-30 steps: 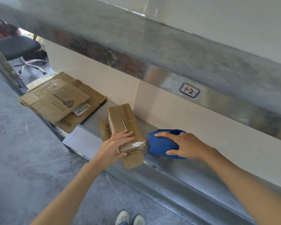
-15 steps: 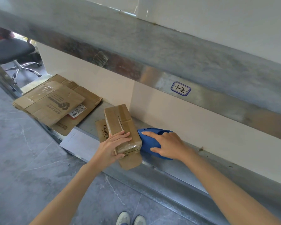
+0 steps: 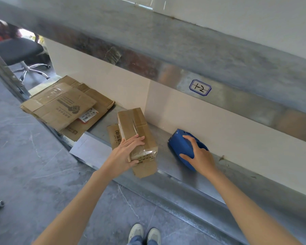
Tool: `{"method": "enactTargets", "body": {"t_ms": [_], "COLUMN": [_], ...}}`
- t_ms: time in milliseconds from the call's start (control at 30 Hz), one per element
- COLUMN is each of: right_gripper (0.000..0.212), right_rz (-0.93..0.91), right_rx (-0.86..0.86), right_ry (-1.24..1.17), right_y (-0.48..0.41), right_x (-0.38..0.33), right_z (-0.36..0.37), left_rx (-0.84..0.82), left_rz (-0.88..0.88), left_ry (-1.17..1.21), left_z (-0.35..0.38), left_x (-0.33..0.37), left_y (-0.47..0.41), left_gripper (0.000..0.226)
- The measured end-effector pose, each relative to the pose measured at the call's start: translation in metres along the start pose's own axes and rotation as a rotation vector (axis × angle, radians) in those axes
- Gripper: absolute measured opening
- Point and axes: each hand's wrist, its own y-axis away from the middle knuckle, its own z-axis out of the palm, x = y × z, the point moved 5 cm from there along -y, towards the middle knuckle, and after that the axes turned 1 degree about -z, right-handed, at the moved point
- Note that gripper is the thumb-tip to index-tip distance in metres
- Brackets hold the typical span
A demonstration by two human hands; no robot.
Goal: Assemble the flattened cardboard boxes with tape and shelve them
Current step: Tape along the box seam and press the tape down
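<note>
box (image 3: 136,128): small closed carton lying lengthwise on the lower shelf (image 3: 175,171), near end at the front lip, clear tape across top and near end.
loose flap (image 3: 145,169): 1 untaped flap hanging below the near end, past the lip; a 2nd, printed flap lying flat at the left side.
left hand (image 3: 125,152): gripping the near end of the box, fingers laid over the top panel, thumb against the end face.
right hand (image 3: 200,156): curved over the blue tape dispenser (image 3: 182,147), fingers spread on its shell, thumb low on the near side.
tape dispenser: resting on the shelf against the back wall, apart from the box, to its right.
flattened cartons (image 3: 65,106): stack of unassembled cardboard at the left end of the shelf, overhanging the front edge.
weight, judged: light and probably hollow; easily shifted by 1 hand.
stiffness, judged: firm along folded edges and corners, yielding at panel centres and along the top seam.
surface, judged: glossy tape film likely slick; bare cardboard offering better friction.
best hold, judged: across 2 opposite long edges, clear of seam and loose flap.
risk, judged: the hanging flap catching on the lip.
</note>
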Motion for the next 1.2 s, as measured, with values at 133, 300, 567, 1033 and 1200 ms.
{"method": "enactTargets", "body": {"t_ms": [133, 300, 567, 1033, 1200], "right_gripper": [0.076, 0.068, 0.063, 0.053, 0.059], "right_rz": [-0.001, -0.036, -0.377, -0.517, -0.428], "right_rx": [-0.031, 0.105, 0.126, 0.026, -0.046], "right_ry": [-0.048, 0.204, 0.112, -0.196, -0.273], "right_y": [-0.002, 0.001, -0.008, -0.033, -0.033], "right_x": [0.006, -0.004, -0.073, -0.103, -0.106], "right_z": [0.001, -0.018, -0.014, 0.017, 0.018], "left_rx": [0.127, 0.192, 0.219, 0.22, 0.26], "left_rz": [0.07, 0.034, -0.064, -0.1, -0.16], "left_ry": [-0.075, -0.09, -0.017, 0.038, 0.065], "left_z": [-0.001, -0.002, -0.003, -0.003, -0.007], "left_x": [0.006, 0.009, 0.008, 0.002, 0.005], "left_y": [0.003, 0.007, 0.009, 0.014, 0.013], "left_gripper": [0.066, 0.064, 0.058, 0.053, 0.04]}}
